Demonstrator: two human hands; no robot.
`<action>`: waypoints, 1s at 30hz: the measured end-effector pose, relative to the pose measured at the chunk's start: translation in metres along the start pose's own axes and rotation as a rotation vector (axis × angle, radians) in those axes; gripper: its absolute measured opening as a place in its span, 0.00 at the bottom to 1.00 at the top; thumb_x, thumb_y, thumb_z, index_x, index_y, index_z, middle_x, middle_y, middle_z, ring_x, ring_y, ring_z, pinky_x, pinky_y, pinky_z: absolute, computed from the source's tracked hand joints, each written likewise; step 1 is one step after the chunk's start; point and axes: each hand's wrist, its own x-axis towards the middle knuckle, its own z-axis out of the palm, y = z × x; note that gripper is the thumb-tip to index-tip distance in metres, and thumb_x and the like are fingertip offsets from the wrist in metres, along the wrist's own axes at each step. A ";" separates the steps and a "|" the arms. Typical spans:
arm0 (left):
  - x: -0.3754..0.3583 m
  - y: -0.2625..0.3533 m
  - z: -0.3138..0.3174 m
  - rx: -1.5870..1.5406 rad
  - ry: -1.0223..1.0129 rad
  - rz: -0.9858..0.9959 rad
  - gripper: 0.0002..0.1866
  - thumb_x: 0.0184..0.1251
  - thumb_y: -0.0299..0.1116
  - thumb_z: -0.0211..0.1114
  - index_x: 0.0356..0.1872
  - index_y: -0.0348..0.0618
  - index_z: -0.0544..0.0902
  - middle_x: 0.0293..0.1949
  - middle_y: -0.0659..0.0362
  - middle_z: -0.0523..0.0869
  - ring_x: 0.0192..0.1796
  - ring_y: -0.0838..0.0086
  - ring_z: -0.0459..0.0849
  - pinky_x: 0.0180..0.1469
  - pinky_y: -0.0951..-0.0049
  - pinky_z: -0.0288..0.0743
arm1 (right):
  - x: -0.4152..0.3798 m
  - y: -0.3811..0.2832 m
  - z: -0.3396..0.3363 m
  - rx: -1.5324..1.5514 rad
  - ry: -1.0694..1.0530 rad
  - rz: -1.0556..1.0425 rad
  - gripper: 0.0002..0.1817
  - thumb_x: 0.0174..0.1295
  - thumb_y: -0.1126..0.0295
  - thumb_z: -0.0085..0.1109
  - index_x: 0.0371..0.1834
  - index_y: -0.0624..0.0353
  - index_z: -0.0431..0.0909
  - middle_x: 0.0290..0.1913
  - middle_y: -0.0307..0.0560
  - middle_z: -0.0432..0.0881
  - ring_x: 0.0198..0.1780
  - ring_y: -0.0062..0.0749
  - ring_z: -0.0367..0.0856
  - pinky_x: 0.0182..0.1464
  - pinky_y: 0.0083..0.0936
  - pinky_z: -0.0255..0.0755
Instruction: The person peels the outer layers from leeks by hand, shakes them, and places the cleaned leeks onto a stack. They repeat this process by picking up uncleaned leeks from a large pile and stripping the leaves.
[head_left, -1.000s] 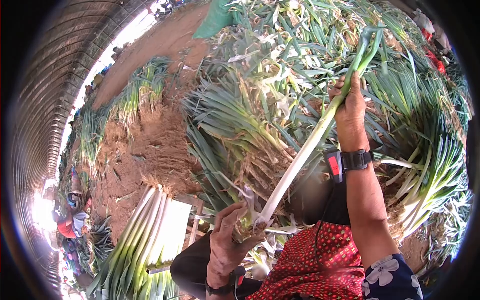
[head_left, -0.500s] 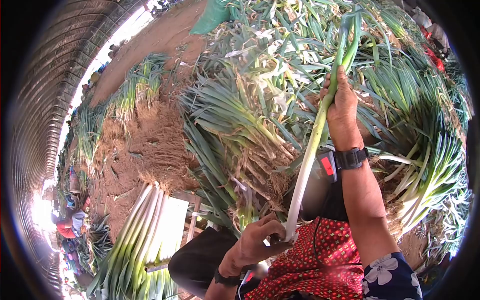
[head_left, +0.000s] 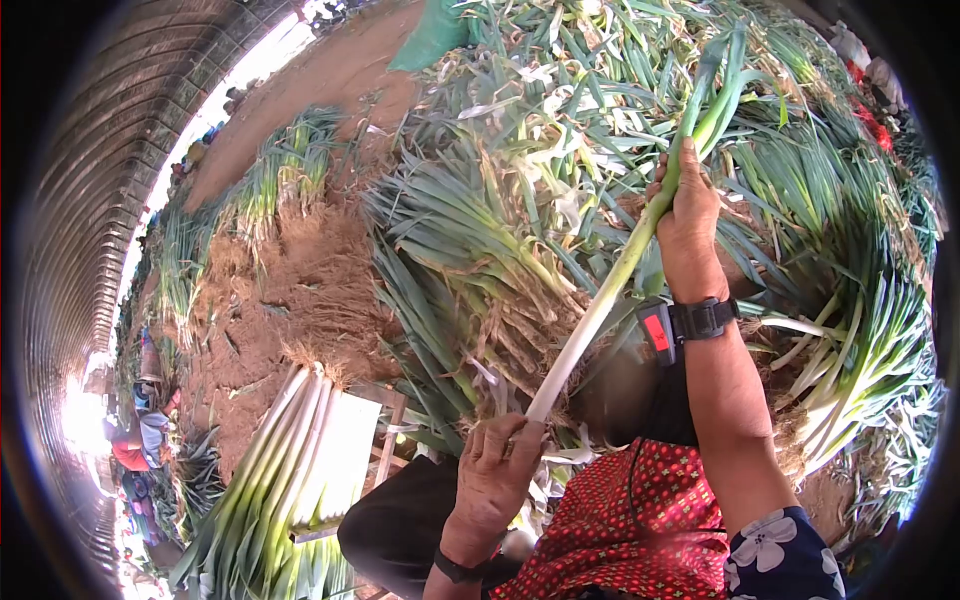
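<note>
A long leek stretches slantwise between my two hands, green leaves at the far end and white shank toward me. My right hand is closed around it where the leaves fork. Down at the pale base, my left hand has its fingers curled against the shank, covering the root end. Just beyond the hands lies a heap of untrimmed leeks with brown outer layers and roots. Cleaned leeks rest side by side on a white board to the left.
Stripped leaves are piled at the far side. More leeks lie to the right, and further bundles stand on the brown ground. A green sack is at the back. People are small at far left.
My left hand has moved left and slightly up, turning back-up with the leek's base. The leek now slants more. My right hand has barely shifted and keeps its hold.
</note>
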 end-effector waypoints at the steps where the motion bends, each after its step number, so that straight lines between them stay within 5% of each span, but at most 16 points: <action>1: 0.000 -0.002 0.002 0.099 -0.025 0.032 0.17 0.50 0.22 0.72 0.43 0.42 0.80 0.43 0.54 0.76 0.45 0.57 0.78 0.44 0.59 0.77 | -0.002 0.000 0.001 -0.005 0.010 -0.006 0.17 0.66 0.57 0.63 0.43 0.61 0.76 0.33 0.43 0.80 0.29 0.23 0.75 0.27 0.20 0.70; 8: 0.006 -0.015 -0.004 0.173 -0.142 0.038 0.14 0.52 0.20 0.69 0.40 0.41 0.80 0.37 0.55 0.73 0.41 0.60 0.78 0.38 0.60 0.76 | -0.006 0.000 0.001 -0.020 0.039 -0.026 0.16 0.66 0.57 0.64 0.42 0.60 0.76 0.32 0.43 0.79 0.29 0.25 0.75 0.26 0.21 0.69; 14: -0.007 -0.013 -0.018 0.008 0.029 0.116 0.14 0.50 0.18 0.71 0.36 0.41 0.78 0.35 0.55 0.75 0.31 0.64 0.78 0.30 0.68 0.75 | 0.018 -0.011 -0.016 0.073 0.045 -0.004 0.15 0.67 0.58 0.62 0.41 0.60 0.74 0.31 0.43 0.78 0.28 0.26 0.73 0.26 0.21 0.69; 18: -0.030 -0.037 -0.014 -0.654 0.476 -0.491 0.12 0.58 0.15 0.67 0.31 0.43 0.73 0.34 0.61 0.80 0.34 0.82 0.79 0.36 0.79 0.75 | 0.032 -0.019 -0.028 0.268 -0.022 0.043 0.16 0.68 0.58 0.61 0.43 0.60 0.72 0.33 0.42 0.76 0.31 0.25 0.72 0.27 0.21 0.69; 21: -0.029 -0.044 -0.020 -0.904 0.428 -0.629 0.10 0.59 0.16 0.67 0.38 0.40 0.76 0.34 0.61 0.80 0.30 0.82 0.75 0.34 0.81 0.72 | 0.027 -0.021 -0.026 0.277 -0.040 0.015 0.16 0.68 0.57 0.60 0.44 0.58 0.72 0.34 0.41 0.75 0.32 0.24 0.71 0.27 0.20 0.69; 24: -0.018 -0.038 -0.030 -0.503 0.284 -0.491 0.15 0.59 0.18 0.67 0.48 0.37 0.79 0.33 0.61 0.79 0.28 0.81 0.75 0.33 0.80 0.73 | 0.020 -0.021 -0.019 0.276 -0.043 0.002 0.15 0.69 0.57 0.60 0.45 0.56 0.72 0.34 0.40 0.74 0.31 0.23 0.71 0.28 0.20 0.69; 26: -0.011 -0.032 -0.040 -0.407 -0.043 -0.342 0.23 0.58 0.21 0.67 0.57 0.37 0.78 0.36 0.58 0.82 0.31 0.80 0.80 0.36 0.80 0.76 | 0.016 -0.016 -0.014 0.270 -0.082 -0.008 0.14 0.69 0.57 0.59 0.45 0.55 0.72 0.33 0.39 0.73 0.31 0.22 0.70 0.27 0.19 0.68; 30: 0.009 -0.011 -0.029 -0.335 -0.216 -0.348 0.22 0.57 0.26 0.69 0.55 0.38 0.79 0.40 0.47 0.85 0.36 0.59 0.87 0.38 0.65 0.79 | 0.000 -0.013 0.000 0.301 -0.159 0.039 0.14 0.68 0.56 0.60 0.43 0.54 0.71 0.32 0.39 0.73 0.29 0.21 0.70 0.26 0.19 0.68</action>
